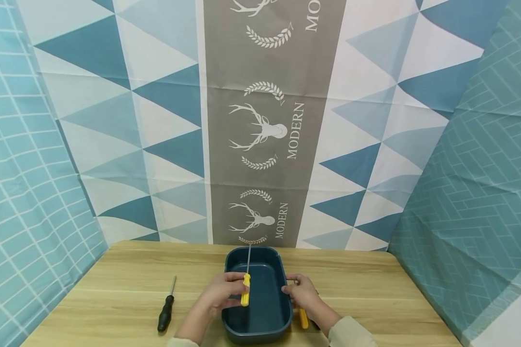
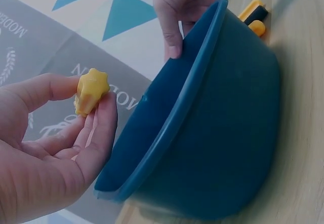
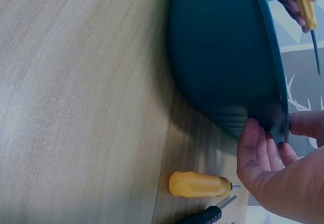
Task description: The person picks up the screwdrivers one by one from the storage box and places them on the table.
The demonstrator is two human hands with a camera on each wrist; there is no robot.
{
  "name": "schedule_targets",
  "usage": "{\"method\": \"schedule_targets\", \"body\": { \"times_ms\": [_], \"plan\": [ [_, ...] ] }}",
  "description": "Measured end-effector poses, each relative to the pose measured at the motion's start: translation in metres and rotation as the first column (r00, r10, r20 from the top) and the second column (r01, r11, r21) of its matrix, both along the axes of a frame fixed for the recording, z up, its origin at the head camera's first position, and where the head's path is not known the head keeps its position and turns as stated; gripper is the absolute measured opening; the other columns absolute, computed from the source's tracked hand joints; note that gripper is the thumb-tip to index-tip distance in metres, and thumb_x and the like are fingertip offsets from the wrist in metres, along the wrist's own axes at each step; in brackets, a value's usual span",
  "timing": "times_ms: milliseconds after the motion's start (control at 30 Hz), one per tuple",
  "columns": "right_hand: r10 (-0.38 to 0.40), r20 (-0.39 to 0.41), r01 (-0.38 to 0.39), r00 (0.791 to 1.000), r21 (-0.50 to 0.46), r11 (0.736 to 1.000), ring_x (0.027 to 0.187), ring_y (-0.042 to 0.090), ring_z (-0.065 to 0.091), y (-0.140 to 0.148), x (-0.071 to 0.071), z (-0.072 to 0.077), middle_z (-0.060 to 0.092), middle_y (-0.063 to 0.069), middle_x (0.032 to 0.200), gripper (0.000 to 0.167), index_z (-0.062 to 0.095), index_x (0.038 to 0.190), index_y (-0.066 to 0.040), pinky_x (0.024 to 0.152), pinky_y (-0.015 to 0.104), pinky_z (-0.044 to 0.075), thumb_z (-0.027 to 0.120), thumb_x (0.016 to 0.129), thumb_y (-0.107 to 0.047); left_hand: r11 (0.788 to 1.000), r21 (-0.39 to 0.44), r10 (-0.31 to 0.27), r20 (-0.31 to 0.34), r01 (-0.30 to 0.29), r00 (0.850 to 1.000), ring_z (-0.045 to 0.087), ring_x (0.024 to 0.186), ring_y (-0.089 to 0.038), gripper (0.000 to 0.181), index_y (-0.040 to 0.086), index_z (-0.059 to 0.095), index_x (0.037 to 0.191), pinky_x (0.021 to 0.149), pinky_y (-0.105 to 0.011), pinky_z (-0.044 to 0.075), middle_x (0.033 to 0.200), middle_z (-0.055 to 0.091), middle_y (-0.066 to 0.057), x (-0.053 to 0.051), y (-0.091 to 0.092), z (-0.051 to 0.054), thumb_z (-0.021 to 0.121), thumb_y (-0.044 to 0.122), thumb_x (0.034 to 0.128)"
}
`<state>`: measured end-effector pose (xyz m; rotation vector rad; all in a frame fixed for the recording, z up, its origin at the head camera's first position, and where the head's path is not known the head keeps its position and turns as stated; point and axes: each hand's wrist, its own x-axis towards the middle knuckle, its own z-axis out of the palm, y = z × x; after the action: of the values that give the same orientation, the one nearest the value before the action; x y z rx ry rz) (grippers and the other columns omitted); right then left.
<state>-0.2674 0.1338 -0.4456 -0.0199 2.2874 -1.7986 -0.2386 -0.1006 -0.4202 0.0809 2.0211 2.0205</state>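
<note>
My left hand (image 1: 224, 290) pinches a screwdriver (image 1: 245, 290) by its yellow handle, its thin shaft pointing away from me. It is held over the left part of a dark blue rectangular basin (image 1: 269, 299). In the left wrist view the ridged end of the yellow handle faces the camera, between thumb and fingers. On the basin's right side, my right hand (image 1: 303, 293) grips the rim, thumb inside and fingers against the outer wall, as the right wrist view (image 3: 283, 171) shows from the hand's side.
A black-handled screwdriver (image 1: 166, 313) lies on the wooden table (image 1: 113, 299) left of the basin. Right of it, partly under my right arm, lie a yellow-handled screwdriver (image 3: 197, 184) and another black-handled one (image 3: 202, 216). Patterned cloth (image 1: 165, 120) hangs behind the table.
</note>
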Motion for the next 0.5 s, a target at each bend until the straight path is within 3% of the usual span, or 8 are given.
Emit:
{"method": "schedule_targets", "body": {
  "times_ms": [200,500],
  "plan": [
    [0.0,-0.004,0.0,1.0,0.002,1.0,0.069,0.016,0.05,0.001,0.0,0.001,0.051,0.007,0.085,0.047,0.042,0.129,0.009,0.061,0.029,0.05,0.057,0.088,-0.007,1.0,0.008,-0.001,-0.004,0.001,1.0,0.06,0.098,-0.022,0.062,-0.013,0.039,0.133,0.081,-0.04,0.054,0.12,0.056,-0.021,0.001,-0.012,-0.001,0.064,0.008,0.0808],
    [-0.004,0.008,0.004,1.0,0.008,1.0,0.065,0.014,0.045,-0.001,0.001,0.001,0.045,0.003,0.077,0.048,0.041,0.13,0.009,0.058,0.027,0.047,0.056,0.088,-0.007,0.999,-0.023,0.035,0.015,-0.035,0.999,0.061,0.098,-0.023,0.064,-0.014,0.034,0.135,0.081,-0.038,0.054,0.126,0.05,-0.028,0.005,-0.038,-0.008,0.063,0.009,0.0831]
  ]
}}
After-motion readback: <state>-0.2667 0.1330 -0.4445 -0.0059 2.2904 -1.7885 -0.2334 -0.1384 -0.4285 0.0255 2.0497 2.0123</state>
